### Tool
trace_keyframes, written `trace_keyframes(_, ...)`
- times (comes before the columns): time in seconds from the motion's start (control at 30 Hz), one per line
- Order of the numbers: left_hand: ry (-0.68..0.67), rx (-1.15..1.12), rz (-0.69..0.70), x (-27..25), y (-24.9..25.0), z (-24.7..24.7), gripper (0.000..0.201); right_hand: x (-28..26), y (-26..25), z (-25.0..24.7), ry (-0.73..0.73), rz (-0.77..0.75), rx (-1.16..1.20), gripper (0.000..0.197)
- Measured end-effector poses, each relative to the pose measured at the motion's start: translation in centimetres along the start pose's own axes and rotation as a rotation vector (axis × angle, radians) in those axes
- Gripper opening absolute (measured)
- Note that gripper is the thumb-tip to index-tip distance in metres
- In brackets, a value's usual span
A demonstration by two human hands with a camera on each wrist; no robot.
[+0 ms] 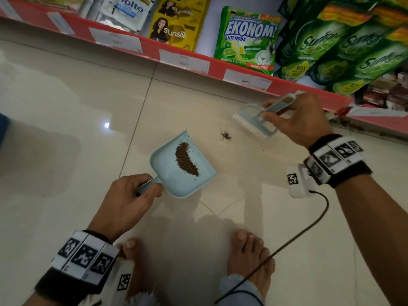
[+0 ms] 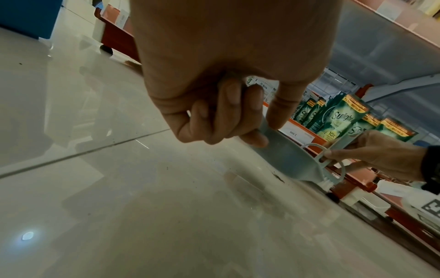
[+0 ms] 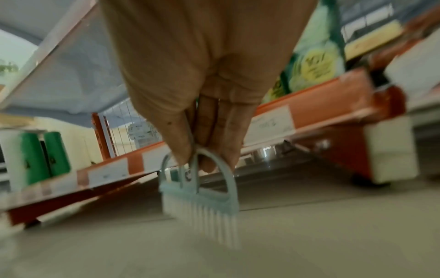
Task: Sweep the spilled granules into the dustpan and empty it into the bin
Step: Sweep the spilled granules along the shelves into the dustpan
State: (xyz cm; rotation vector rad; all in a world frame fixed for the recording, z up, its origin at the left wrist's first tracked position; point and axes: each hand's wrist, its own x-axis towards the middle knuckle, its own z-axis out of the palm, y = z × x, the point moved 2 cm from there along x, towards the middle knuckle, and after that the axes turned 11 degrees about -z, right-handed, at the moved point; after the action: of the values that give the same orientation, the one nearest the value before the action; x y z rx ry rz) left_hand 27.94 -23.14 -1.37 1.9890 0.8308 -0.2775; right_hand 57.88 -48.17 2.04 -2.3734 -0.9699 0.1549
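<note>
Left grip [image 1: 123, 202] is wrapped round the handle of the pale blue dustpan [image 1: 167, 168], fingers curled under and thumb on top, and the left wrist view confirms it: the fingers [image 2: 228, 112] close tight on the handle, the pan's underside [image 2: 285, 159] slanting down to the floor. Right grip [image 1: 300, 120] holds the small hand brush [image 1: 257, 123] by its looped handle, fingers pinched round it; from the right wrist the brush [image 3: 202, 199] hangs bristles down just over the tiles, though that view is blurred.

Take the dustpan as our landmark. Inside it lies a dark curved heap of granules [image 1: 186, 160], running along the pan near its open lip, with a few loose specks scattered round it. Just beyond the lip, on the floor [image 1: 77, 96], sits a small leftover cluster of granules [image 1: 225, 135], lying between the pan and the brush. The brush is farther out again, past that cluster, close to the red shelf edge [image 1: 216, 67]. Behind the shelf edge stand green Sunlight pouches [image 1: 344, 45], an Ekonomi pack [image 1: 247, 40] and yellow Sunsilk sachets [image 1: 174, 23]. On the near side of the dustpan, two bare feet [image 1: 249, 261] are planted on the tiles.
</note>
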Motion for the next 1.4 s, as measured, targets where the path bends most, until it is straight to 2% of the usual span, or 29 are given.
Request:
trace_keyframes(0.1,0.025,-0.040,0.006,0.4,0.6,1.5,0.044,-1.8,0.9,-0.9,0.150,0.003,-0.332,0.019)
trace_keyframes(0.13,0.022,-0.023,0.004,0.5,0.5,1.9,0.042,-2.3,1.1,-0.4,0.160,0.033,-0.429,0.020)
trace_keyframes(0.2,0.019,-0.011,0.003,0.7,0.5,2.1,0.038,-2.8,0.7,1.5,0.083,0.122,-0.482,0.024)
trace_keyframes(0.3,0.004,-0.018,0.012,1.1,0.9,2.3,0.035,-3.5,-1.6,5.7,-0.074,0.063,-0.402,0.035)
trace_keyframes(0.37,0.007,-0.023,0.014,1.4,1.2,2.5,0.033,-4.1,-3.9,7.6,-0.092,-0.031,-0.325,0.036)
trace_keyframes(0.5,0.032,-0.008,0.011,1.9,0.9,2.4,0.032,-4.4,-5.8,7.5,-0.028,-0.096,-0.300,0.025)
trace_keyframes(0.63,0.028,-0.024,0.012,1.7,0.8,2.2,0.032,-1.7,-4.2,5.5,0.089,-0.068,-0.409,0.031)
trace_keyframes(0.7,0.025,-0.045,-0.016,1.6,0.5,2.1,0.037,0.1,-3.2,5.5,0.080,-0.029,-0.410,0.033)
trace_keyframes(0.77,0.028,-0.027,-0.024,1.5,0.3,2.1,0.044,1.3,-2.7,6.3,-0.013,-0.046,-0.328,0.034)
trace_keyframes(0.83,0.033,-0.005,-0.027,1.6,0.1,2.2,0.044,1.2,-2.8,7.1,-0.116,-0.148,-0.236,0.035)
trace_keyframes(0.97,0.044,-0.005,-0.031,2.0,-0.3,2.1,0.044,-1.8,-2.0,6.7,-0.367,-0.366,-0.152,0.040)
trace_keyframes(1.03,0.048,-0.013,-0.034,2.1,-0.5,2.1,0.048,-3.2,-1.0,5.5,-0.434,-0.425,-0.147,0.045)
trace_keyframes(1.1,0.050,-0.013,-0.039,2.2,-0.6,2.2,0.049,-3.9,-0.2,4.3,-0.406,-0.441,-0.146,0.044)
trace_keyframes(1.2,0.046,0.006,-0.043,2.4,-0.5,2.6,0.047,-3.1,-0.4,3.7,-0.216,-0.455,-0.137,0.035)
trace_keyframes(1.27,0.037,0.012,-0.035,2.3,-0.4,2.8,0.044,-1.7,-1.5,4.6,-0.143,-0.441,-0.099,0.032)
trace_keyframes(1.33,0.035,0.013,-0.020,2.2,-0.6,2.7,0.046,-0.3,-3.2,6.1,-0.153,-0.417,-0.067,0.032)
trace_keyframes(1.4,0.040,0.011,-0.015,1.9,-0.8,2.7,0.046,0.9,-4.6,7.4,-0.257,-0.397,-0.059,0.036)
